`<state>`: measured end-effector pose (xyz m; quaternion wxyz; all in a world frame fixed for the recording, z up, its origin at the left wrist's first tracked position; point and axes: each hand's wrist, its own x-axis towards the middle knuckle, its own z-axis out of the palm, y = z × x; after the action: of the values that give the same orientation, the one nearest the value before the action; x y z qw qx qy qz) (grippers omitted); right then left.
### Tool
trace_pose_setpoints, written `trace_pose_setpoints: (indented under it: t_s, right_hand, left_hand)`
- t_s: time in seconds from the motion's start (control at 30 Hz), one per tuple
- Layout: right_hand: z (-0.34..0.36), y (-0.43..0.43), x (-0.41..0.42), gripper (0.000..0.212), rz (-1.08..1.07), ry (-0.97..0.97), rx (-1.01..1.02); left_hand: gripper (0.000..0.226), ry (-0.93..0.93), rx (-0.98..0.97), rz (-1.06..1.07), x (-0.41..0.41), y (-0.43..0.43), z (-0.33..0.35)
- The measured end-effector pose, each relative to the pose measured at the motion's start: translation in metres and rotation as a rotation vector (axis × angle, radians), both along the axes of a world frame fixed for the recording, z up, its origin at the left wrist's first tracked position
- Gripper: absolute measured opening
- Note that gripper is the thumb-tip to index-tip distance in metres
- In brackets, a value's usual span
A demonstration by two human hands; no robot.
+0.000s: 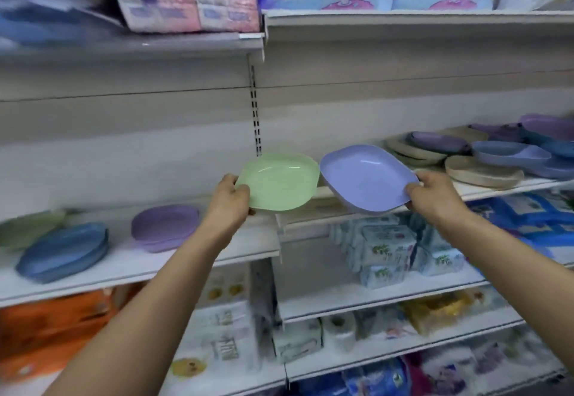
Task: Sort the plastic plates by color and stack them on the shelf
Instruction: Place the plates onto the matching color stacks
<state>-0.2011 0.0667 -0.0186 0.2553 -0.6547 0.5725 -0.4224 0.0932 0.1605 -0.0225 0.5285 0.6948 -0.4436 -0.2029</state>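
Note:
My left hand [231, 200] grips a light green plate [281, 181] by its near left rim, held above the shelf edge. My right hand [435, 195] grips a lavender-blue plate [366, 178] by its right rim, tilted toward me. On the left shelf [186, 255] lie a purple stack [166, 227], a blue stack [63, 251] and a green plate [28, 227] at the far left. On the right shelf [497, 186] sits a mixed jumble of beige, purple and blue plates [503, 153].
An upper shelf [403, 22] carries pink tissue packs [186, 1] and large printed bags. Below are packs of tissues [388, 249], paper rolls and orange packages [46, 333]. A slotted upright [255, 109] divides the two shelf bays.

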Motion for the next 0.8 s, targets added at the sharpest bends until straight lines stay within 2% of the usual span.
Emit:
trace_pose_setpoints:
  t_s: [0.27,0.5,0.8]
  right_hand:
    - [-0.009,0.062,0.083,0.019,0.184,-0.07,0.097]
    - [-0.006,0.09,0.161,0.017,0.344,-0.167,0.28]
    - [-0.009,0.071,0.269,0.012,0.303,-0.281,0.396]
  left_hand:
    - [0.024,0.006,0.11,0.156,0.055,0.119,-0.03]
    - [0.021,0.197,0.051,0.276,0.127,0.172,-0.038]
    - [0.024,0.268,0.017,0.434,0.262,0.193,-0.032]
